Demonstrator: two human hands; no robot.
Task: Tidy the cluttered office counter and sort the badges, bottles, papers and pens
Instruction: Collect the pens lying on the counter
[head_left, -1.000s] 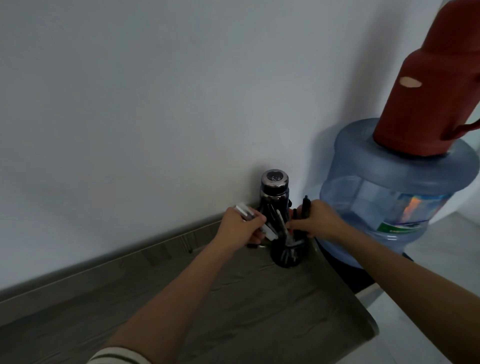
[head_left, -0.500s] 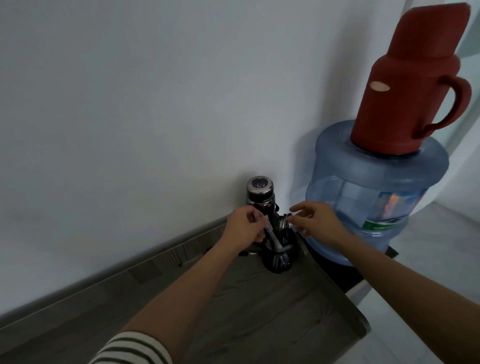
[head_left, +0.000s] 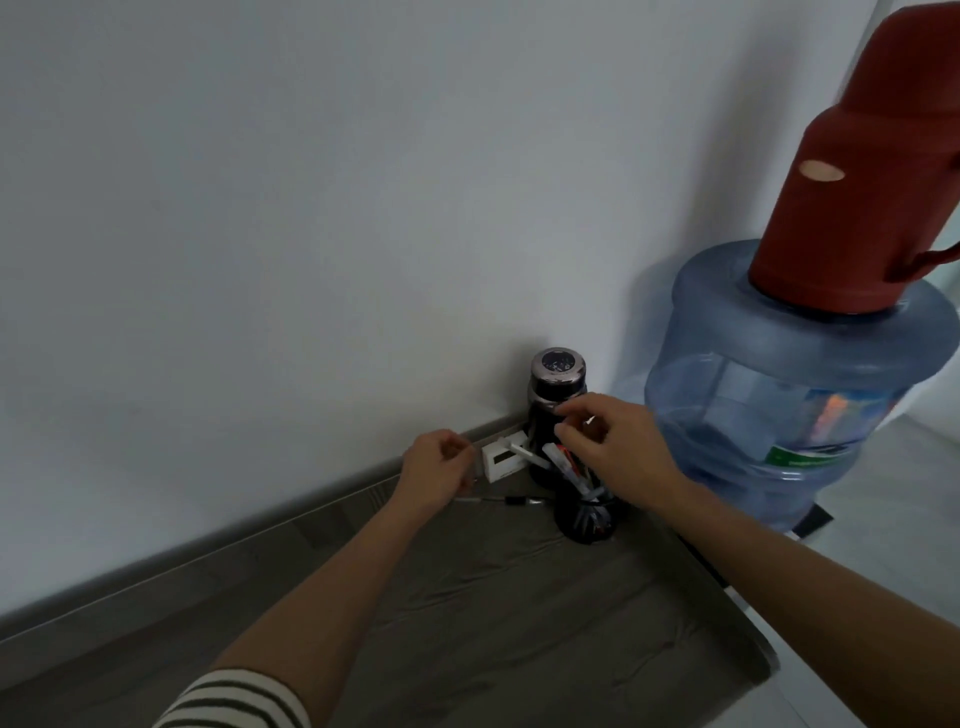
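Observation:
A black pen cup (head_left: 586, 519) stands near the counter's right end with several pens (head_left: 563, 465) sticking out of it. Behind it, against the wall, is a black thermos bottle (head_left: 556, 384) with a silver cap. My right hand (head_left: 618, 452) hovers over the cup, thumb and forefinger pinched on a thin pen-like item. My left hand (head_left: 441, 470) has its fingers curled beside a small white case (head_left: 500, 461) leaning at the wall; whether it grips the case is unclear. A thin black cord (head_left: 511, 500) lies on the counter under both.
The grey counter (head_left: 493, 623) ends just right of the cup. Beyond that edge stands a big blue water jug (head_left: 779, 395) with a red thermos flask (head_left: 862, 182) on top. A white wall closes the back.
My left hand has drawn back to the left from the pen cup, uncovering the white case. My right hand has moved in over the cup, with its fingers pinched.

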